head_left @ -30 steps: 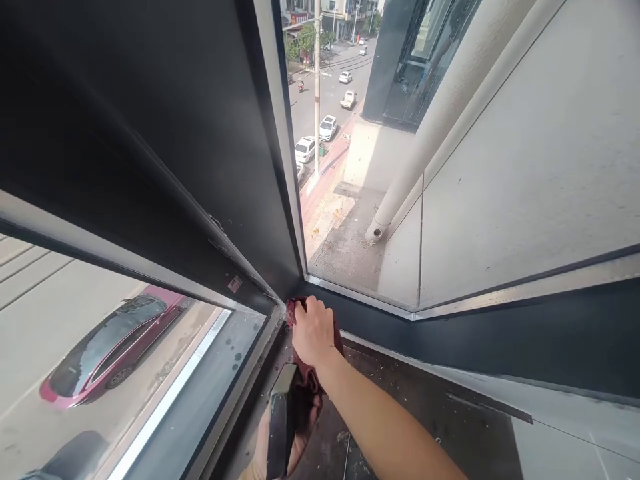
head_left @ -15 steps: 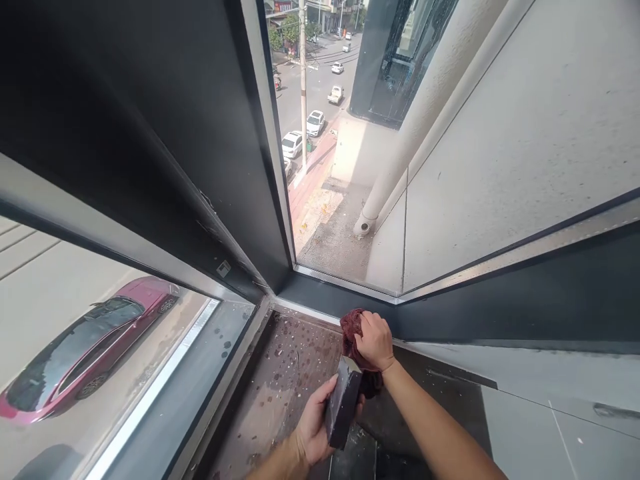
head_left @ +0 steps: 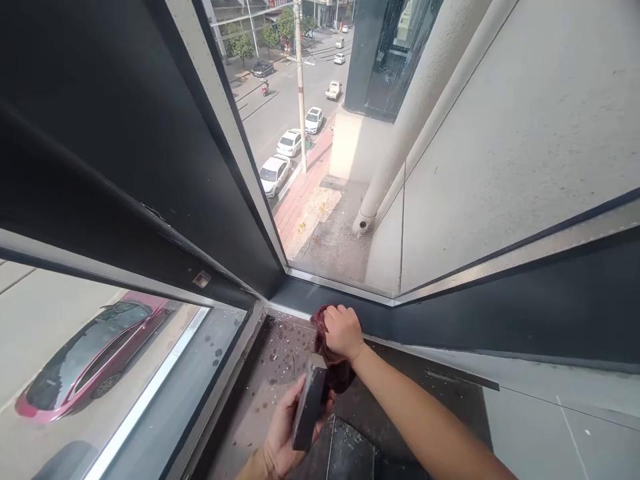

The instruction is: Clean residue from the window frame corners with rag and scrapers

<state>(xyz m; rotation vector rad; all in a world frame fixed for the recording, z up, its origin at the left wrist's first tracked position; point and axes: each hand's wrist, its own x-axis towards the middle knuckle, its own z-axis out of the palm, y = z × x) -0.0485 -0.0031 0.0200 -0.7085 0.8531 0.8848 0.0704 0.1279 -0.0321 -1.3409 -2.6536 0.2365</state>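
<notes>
We keep the fingers of our right hand [head_left: 345,333] clamped on a rag [head_left: 341,379] near the foot of the frame [head_left: 327,301]. Our left hand [head_left: 281,433] has its fingers clamped around a block [head_left: 308,407], just beside the rag, over the speckled sill [head_left: 265,393].

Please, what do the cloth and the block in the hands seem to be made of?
Cloth: probably soft textile, matte and dark red; it bunches into folds.
Block: dark, fairly smooth and straight-edged, with a paler end; perhaps plastic or coated foam, but its look leaves this open.
</notes>
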